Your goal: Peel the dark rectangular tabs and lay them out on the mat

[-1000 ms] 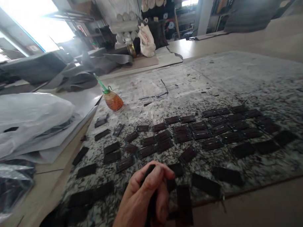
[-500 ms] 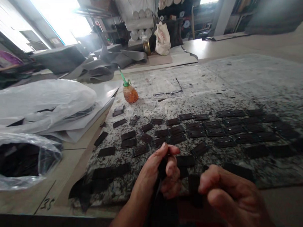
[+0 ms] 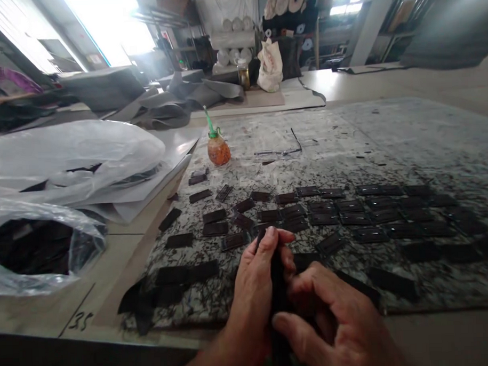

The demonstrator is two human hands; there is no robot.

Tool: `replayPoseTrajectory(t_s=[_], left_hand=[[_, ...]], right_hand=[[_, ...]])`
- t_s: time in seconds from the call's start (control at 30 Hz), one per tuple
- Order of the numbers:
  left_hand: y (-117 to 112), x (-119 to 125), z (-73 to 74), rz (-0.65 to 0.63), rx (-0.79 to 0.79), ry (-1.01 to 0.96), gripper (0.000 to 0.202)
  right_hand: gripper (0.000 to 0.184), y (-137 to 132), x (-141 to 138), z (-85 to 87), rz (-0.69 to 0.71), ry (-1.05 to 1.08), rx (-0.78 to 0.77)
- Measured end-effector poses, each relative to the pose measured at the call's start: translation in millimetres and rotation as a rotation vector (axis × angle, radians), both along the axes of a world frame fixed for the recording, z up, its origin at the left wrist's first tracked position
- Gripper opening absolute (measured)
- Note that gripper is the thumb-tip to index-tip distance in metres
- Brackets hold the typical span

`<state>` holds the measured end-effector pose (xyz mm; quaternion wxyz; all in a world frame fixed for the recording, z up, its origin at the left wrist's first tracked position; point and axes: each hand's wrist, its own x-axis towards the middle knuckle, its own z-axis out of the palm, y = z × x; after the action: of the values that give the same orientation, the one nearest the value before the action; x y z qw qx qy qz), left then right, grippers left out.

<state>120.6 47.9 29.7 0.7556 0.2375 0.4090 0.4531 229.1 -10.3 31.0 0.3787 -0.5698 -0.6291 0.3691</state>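
My left hand (image 3: 257, 284) is closed around a dark strip of cloth-like material (image 3: 277, 288), its thumb pressed along the upper end. The strip hangs down toward the bottom of the view. My right hand (image 3: 337, 318) is at the lower part of the same strip, thumb on its near face and fingers curled behind, where they are partly hidden. Just beyond my hands, dark flat rectangular pieces (image 3: 330, 244) lie in loose rows, several with a shiny clear edge. Another dark piece (image 3: 391, 283) lies right of my right hand.
An orange-filled bottle with a green spout (image 3: 219, 151) and a pair of glasses (image 3: 283, 151) stand farther back on the stained table (image 3: 338, 139). Clear plastic bags (image 3: 86, 242) with dark contents lie left. A person's purple sleeve (image 3: 22, 81) shows at far left.
My right hand has moved left, from apart to the dark strip in my left hand. The strip now shows more plainly between the hands. The whole view has shifted slightly.
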Motion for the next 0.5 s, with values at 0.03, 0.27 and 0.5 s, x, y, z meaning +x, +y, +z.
replayPoseTrajectory(t_s=[0.03, 0.27, 0.5], left_hand=[[-0.7, 0.2, 1.2, 0.009, -0.002, 0.018, 0.039], [-0.7, -1.1, 3.3, -0.006, -0.016, 0.036, 0.034], [0.5, -10.6, 10.6, -0.161, 0.037, 0.049, 0.036]], right_hand=[[0.01, 0.7, -2.0, 1.7, -0.025, 0.016, -0.037], [0.027, 2.9, -2.8, 14.0, -0.051, 0.557, -0.506], [0.034, -1.4, 13.7, 3.3, -0.13, 0.932, -0.539]])
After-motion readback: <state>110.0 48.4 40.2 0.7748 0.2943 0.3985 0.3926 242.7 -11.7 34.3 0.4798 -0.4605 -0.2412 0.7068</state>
